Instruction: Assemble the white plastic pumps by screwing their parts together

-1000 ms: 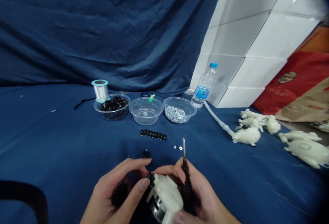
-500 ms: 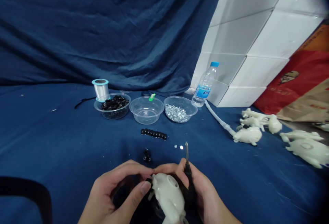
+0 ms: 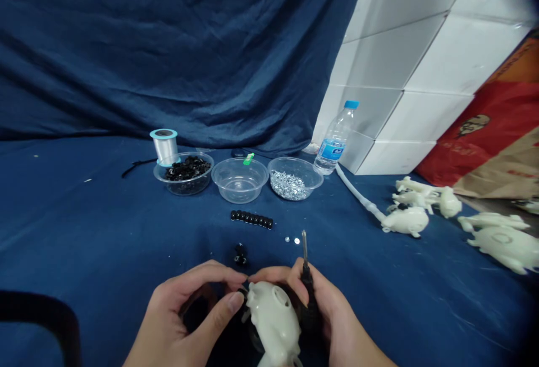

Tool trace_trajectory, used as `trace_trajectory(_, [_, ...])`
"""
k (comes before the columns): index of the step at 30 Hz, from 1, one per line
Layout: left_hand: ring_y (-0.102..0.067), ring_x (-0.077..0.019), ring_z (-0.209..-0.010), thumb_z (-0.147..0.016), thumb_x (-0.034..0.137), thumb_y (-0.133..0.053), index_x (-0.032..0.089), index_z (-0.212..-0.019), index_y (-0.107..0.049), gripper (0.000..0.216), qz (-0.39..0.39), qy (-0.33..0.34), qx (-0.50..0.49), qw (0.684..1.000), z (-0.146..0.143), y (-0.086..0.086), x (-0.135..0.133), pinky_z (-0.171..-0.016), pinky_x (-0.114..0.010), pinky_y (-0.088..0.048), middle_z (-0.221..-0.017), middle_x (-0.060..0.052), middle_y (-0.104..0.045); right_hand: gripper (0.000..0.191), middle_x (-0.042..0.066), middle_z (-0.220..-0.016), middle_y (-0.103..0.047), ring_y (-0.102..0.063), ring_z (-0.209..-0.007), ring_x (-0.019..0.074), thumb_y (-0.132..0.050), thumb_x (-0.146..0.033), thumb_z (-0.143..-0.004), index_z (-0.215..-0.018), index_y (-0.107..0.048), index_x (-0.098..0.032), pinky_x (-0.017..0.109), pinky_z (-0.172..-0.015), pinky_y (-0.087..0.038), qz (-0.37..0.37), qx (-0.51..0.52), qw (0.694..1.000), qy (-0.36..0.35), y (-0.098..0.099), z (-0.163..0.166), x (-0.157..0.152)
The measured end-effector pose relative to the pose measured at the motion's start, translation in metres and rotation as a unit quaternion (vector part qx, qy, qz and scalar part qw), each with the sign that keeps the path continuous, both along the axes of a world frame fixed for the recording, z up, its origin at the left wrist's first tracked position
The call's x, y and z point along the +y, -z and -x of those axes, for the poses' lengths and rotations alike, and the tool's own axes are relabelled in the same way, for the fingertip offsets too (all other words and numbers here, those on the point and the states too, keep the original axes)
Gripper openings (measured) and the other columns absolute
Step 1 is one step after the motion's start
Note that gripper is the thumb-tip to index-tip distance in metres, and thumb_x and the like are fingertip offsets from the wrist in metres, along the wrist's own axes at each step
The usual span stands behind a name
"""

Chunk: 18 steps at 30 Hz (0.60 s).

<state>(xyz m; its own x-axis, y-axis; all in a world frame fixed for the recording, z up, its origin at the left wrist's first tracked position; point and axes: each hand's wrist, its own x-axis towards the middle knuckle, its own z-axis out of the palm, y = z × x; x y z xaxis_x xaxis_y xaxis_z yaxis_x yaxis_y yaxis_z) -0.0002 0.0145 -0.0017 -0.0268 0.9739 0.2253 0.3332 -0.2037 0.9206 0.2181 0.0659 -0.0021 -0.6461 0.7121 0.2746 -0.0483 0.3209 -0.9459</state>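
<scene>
My left hand pinches a small black part between thumb and fingers, against the left side of a cream-white moulded plastic piece. That piece has a round opening near its top, and its lower end runs out of view. My right hand is closed round a screwdriver, its metal tip pointing up and away. The same hand's fingers reach behind the plastic piece and steady it. Beyond the hands lies a small cluster of black parts, with two small silvery screws to its right.
A row of black round parts lies ahead. Behind stand clear bowls of black parts and screws, with an empty bowl between. A spool, a water bottle, white boxes and more cream plastic pieces surround these.
Both hands and the plastic piece have shifted very slightly to the left. The black part is still pinched and the screwdriver still held; the things on the cloth have not moved.
</scene>
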Motion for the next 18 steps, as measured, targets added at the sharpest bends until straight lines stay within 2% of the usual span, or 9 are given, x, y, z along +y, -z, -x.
trace_trajectory(4, [-0.073,-0.0113,-0.080,-0.090,0.026,-0.066,0.033,-0.096,-0.071,0.011,-0.071,-0.002,0.033,0.997,-0.001,-0.002,0.001,-0.069,-0.014,-0.058,-0.088,0.006,-0.075,0.061,0.008,-0.123,-0.065,-0.065,-0.110,0.0289,-0.084,-0.023,-0.068,-0.121,-0.053,-0.025,0.040,-0.093,-0.052,0.039,-0.034,0.999,0.010,-0.002,0.000,-0.002])
trace_trajectory(9, [-0.071,-0.0074,-0.079,-0.085,0.016,-0.069,0.036,-0.107,-0.068,0.030,-0.174,-0.007,0.111,0.979,-0.003,-0.006,0.000,-0.071,-0.011,-0.058,-0.091,0.009,-0.073,0.063,0.007,-0.124,-0.064,-0.062,-0.114,0.0292,-0.086,-0.023,-0.065,-0.119,-0.055,-0.026,0.043,-0.097,-0.048,0.067,-0.056,0.996,0.032,-0.008,0.001,-0.005])
trace_trajectory(13, [-0.070,-0.0064,-0.079,-0.085,0.010,-0.068,0.029,-0.110,-0.068,0.031,-0.225,0.000,0.129,0.966,-0.003,-0.005,0.001,-0.072,-0.011,-0.058,-0.091,0.006,-0.071,0.061,0.006,-0.119,-0.066,-0.065,-0.109,0.0279,-0.088,-0.025,-0.063,-0.115,-0.055,-0.025,0.042,-0.097,-0.048,0.068,-0.047,0.996,0.044,-0.009,0.003,-0.005])
trace_trajectory(18, [-0.068,-0.0091,-0.083,-0.086,0.007,-0.067,0.021,-0.107,-0.071,0.026,-0.292,-0.004,0.141,0.946,-0.006,-0.003,0.001,-0.072,-0.015,-0.058,-0.093,0.002,-0.070,0.066,0.009,-0.119,-0.066,-0.064,-0.108,0.0298,-0.089,-0.027,-0.060,-0.116,-0.054,-0.023,0.041,-0.091,-0.052,0.044,-0.059,0.996,0.058,0.005,0.001,-0.003])
